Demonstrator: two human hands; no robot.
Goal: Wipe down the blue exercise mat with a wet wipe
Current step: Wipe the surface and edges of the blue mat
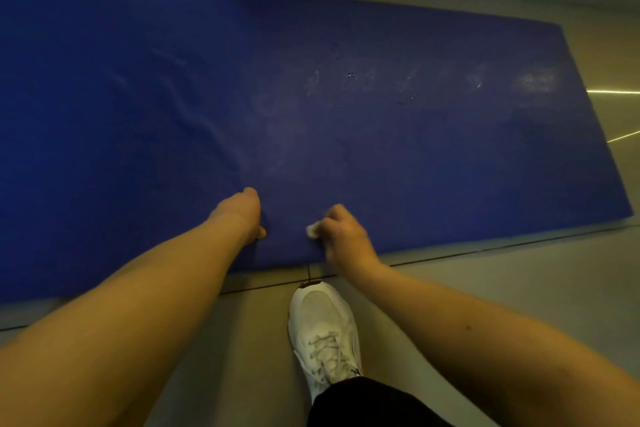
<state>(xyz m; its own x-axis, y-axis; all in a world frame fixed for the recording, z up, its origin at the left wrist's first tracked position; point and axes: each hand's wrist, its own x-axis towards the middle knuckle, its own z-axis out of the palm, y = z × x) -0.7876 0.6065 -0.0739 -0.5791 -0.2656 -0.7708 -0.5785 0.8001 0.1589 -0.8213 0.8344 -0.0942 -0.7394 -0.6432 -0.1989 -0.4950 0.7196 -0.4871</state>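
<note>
Shoe (pixel 323 333) planted just short of mat (pixel 381 149) edge | mat flat on floor (pixel 502 288) | right hand (pixel 343 236) pinched wipe (pixel 312 230) on near edge, likely scrubbing | left hand (pixel 242 215) pressed mat, probably steadying; finger spread unclear

right hand (pixel 343 236) gripping wipe (pixel 312 231), blue mat (pixel 433 156)

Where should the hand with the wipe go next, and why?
Probably slide the right hand with the wet wipe forward across the blue mat toward the whitish smudges. The wipe sits at the near edge, and those marks lie farther out.
</note>
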